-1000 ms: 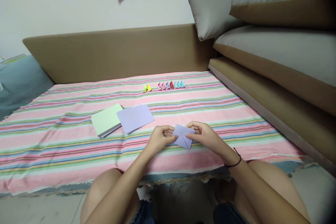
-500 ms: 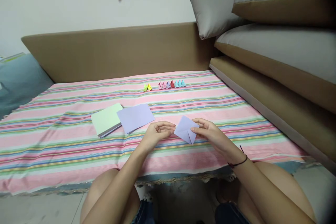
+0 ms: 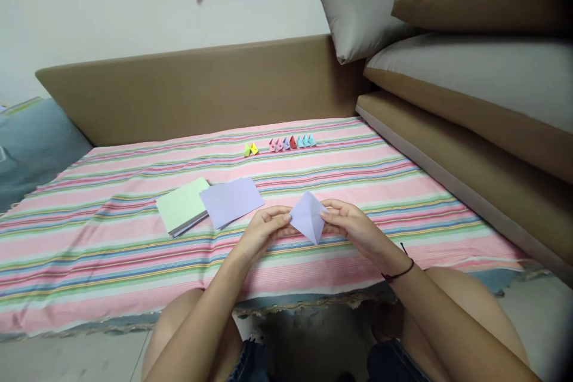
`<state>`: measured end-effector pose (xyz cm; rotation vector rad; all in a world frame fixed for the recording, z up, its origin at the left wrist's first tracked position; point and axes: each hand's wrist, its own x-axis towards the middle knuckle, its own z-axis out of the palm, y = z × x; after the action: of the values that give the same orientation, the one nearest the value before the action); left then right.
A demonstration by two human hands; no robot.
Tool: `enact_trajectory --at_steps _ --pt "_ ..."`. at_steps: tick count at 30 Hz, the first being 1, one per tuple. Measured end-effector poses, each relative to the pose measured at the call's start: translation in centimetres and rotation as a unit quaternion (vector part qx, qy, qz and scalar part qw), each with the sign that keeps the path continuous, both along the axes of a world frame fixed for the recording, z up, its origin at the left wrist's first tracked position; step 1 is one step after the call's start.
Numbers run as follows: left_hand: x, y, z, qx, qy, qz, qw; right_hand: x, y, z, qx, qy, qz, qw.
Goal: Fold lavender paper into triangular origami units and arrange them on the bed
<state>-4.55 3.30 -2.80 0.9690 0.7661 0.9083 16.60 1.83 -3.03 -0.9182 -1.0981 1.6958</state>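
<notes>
Between my two hands is a folded lavender paper (image 3: 308, 216), diamond-shaped, with creases meeting near its middle and one point toward me. My left hand (image 3: 267, 228) pinches its left corner between thumb and fingers. On the opposite corner, my right hand (image 3: 348, 221) is closed with the thumb on top. Left of my hands lie flat lavender sheets (image 3: 231, 202), beside a stack of papers with a pale green sheet (image 3: 182, 206) on top.
Farther back stand several small folded paper pieces: yellow ones (image 3: 251, 149) and a row of pink, purple, red and blue ones (image 3: 292, 142). Everything rests on a striped cloth (image 3: 134, 239). Grey-brown cushions (image 3: 465, 83) are piled at right; a brown backrest (image 3: 201, 92) runs behind.
My left hand has taken hold of the paper's left corner, where it was just beside it before. The paper has turned and now shows a different face with crossing creases.
</notes>
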Motion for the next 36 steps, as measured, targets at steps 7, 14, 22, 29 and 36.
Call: enact_trajectory --at_steps 7,14,22,29,36 --pt "-0.3 0.3 0.1 0.026 0.043 -0.045 0.998 0.7 -0.2 0.1 0.003 -0.015 -0.015 1.0" --pt "-0.1 0.2 0.2 0.028 0.037 -0.028 0.999 0.0 0.3 -0.3 0.046 -0.047 -0.038 0.997" --pt "0.4 0.1 -0.1 0.026 0.089 -0.013 0.996 0.1 0.1 -1.1 0.105 -0.117 -0.069 0.985" --pt "0.6 0.1 -0.4 0.034 0.074 -0.027 0.996 0.4 -0.4 -1.0 0.083 -0.109 -0.079 0.987" --pt "0.4 0.2 -0.4 0.066 0.083 -0.021 0.994 -0.1 0.1 -1.0 0.13 -0.117 -0.072 0.982"
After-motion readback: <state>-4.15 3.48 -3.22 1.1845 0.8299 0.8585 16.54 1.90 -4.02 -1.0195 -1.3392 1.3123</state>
